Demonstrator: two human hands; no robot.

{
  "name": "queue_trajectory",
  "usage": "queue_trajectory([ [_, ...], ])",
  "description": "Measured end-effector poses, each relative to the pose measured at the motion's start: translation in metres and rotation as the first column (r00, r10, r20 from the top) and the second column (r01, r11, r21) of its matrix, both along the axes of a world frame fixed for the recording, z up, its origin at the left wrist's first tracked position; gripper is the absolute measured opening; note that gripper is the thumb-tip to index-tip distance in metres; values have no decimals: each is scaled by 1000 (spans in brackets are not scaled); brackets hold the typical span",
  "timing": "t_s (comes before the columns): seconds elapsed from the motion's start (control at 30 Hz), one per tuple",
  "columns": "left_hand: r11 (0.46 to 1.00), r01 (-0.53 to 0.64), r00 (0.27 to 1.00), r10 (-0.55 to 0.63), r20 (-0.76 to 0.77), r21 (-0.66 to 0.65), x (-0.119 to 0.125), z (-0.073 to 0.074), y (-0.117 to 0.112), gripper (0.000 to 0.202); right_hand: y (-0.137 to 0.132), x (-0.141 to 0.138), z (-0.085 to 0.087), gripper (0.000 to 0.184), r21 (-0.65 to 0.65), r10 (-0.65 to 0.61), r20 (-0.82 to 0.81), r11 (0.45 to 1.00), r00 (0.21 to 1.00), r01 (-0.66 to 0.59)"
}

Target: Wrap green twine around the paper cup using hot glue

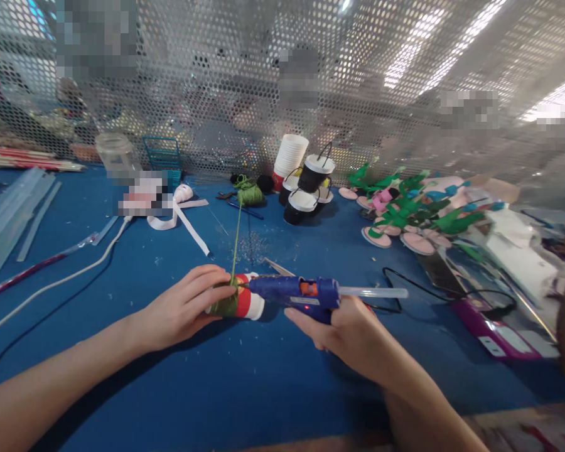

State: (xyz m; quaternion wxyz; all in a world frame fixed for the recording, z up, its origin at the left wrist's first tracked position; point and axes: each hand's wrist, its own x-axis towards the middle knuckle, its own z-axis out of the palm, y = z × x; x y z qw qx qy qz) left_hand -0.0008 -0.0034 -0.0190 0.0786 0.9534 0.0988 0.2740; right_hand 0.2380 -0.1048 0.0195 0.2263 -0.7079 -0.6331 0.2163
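Note:
My left hand (188, 306) is closed around a red and white paper cup (250, 305) lying on its side, its left part wrapped in green yarn (226, 307). From the cup a taut strand runs up to a green yarn ball (250, 194) farther back. In my right hand (346, 329) is a blue hot glue gun (292, 292), pointing left with its nozzle at the cup beside my left fingers. A clear glue stick (374, 292) sticks out of the gun's rear, and a small red light glows on its side.
Behind stand stacked white cups (292, 157) and several small black-and-white buckets (300, 206). Green and pink craft pieces (405, 216) crowd the right, near a purple power strip (494, 329). On the left lie spare glue sticks (14, 216), white ribbon (193, 229) and a white cable (75, 270).

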Motion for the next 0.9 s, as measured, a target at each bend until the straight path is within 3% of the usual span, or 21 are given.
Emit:
queue_trajectory([
  [0.1, 1000, 2, 1000, -1, -16, 28, -1, 1, -1, 31, 2, 0, 0, 25, -6, -4, 13, 1000, 1000, 4],
  [0.3, 998, 24, 999, -23, -28, 65, -1, 0, -1, 29, 6, 1, 6, 15, 90, 187, 68, 977, 980, -192],
  [0.53, 1000, 17, 999, -16, -31, 22, -1, -1, 0, 30, 0, -2, 10, 19, 0, 83, -72, 997, 994, -83],
  [0.73, 993, 24, 1000, -22, -15, 113, 1, 5, -2, 25, 3, 3, 1, 17, 14, 66, -52, 998, 996, -66],
  [0.9, 988, 46, 999, -44, -22, 145, 1, 6, -2, 24, 0, 2, 7, 30, -36, 50, -78, 998, 996, -53],
])
